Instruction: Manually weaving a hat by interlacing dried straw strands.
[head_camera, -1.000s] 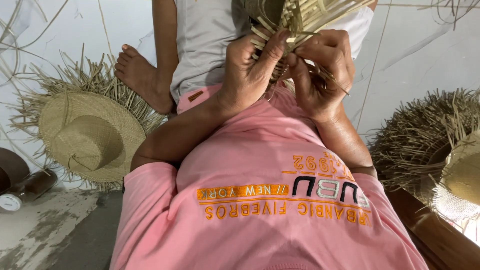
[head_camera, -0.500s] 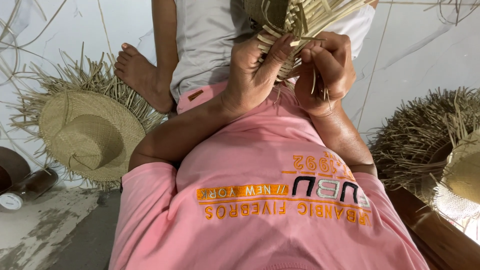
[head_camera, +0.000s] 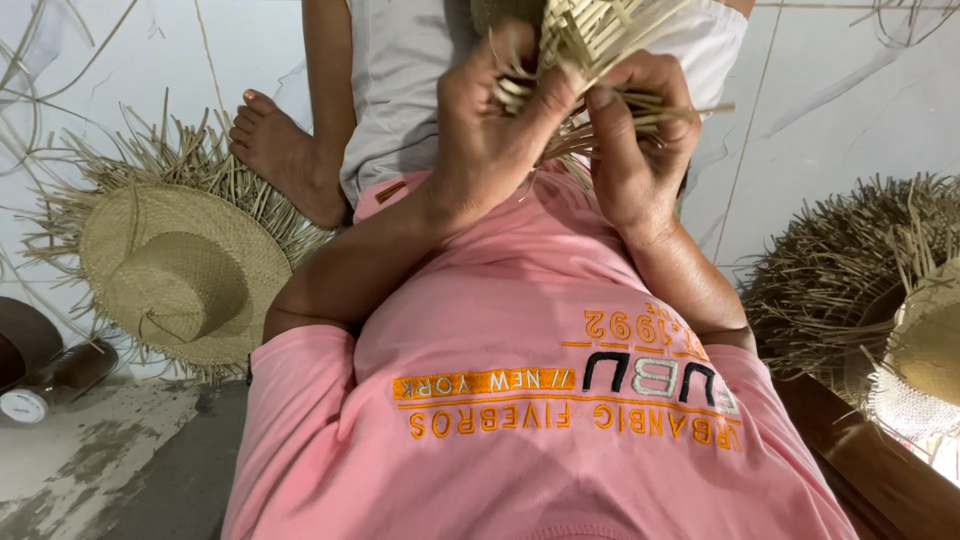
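- Pinching the pale, half-woven straw piece (head_camera: 590, 40) at chest height, the left hand (head_camera: 490, 140) clamps the woven edge while the right hand (head_camera: 640, 140) grips loose strands.
- Weaving well here probably means even tension and flat strands, each tucked snugly.
- Nearby: a finished tan straw hat (head_camera: 180, 280) on the floor, and another person's bare foot (head_camera: 285, 160).
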